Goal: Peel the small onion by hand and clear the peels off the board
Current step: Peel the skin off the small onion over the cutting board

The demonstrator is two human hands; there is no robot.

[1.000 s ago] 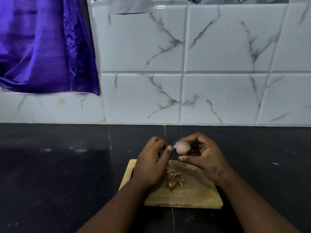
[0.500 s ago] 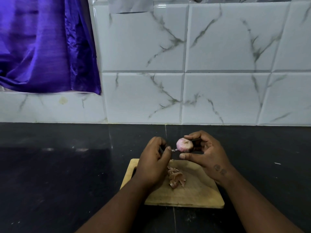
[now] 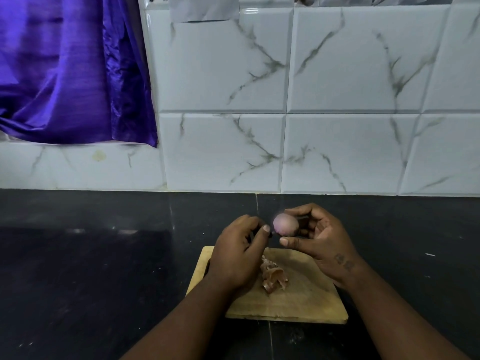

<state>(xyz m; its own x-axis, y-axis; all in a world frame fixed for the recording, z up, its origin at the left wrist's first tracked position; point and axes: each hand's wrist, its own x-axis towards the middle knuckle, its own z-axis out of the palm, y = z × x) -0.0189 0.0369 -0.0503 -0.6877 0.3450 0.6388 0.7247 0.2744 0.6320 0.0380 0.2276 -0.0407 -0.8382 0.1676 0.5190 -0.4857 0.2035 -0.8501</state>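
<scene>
Above the far edge of the board [image 3: 306,297] I see the right hand [image 3: 322,245] gripping the onion [image 3: 285,224]; left hand [image 3: 237,255] just beside, curled, its hold I cannot tell

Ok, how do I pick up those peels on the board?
Pinch the peels from above, by the heap's curled, raised edges; they lie thin and loose on the board, so scooping sideways may scatter them. Come from the right: the left hand blocks their left side.

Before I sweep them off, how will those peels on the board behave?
The peels look thin and curled, so probably very light and floppy. Loosely heaped on the board, they'll likely scatter rather than slide together.
</scene>
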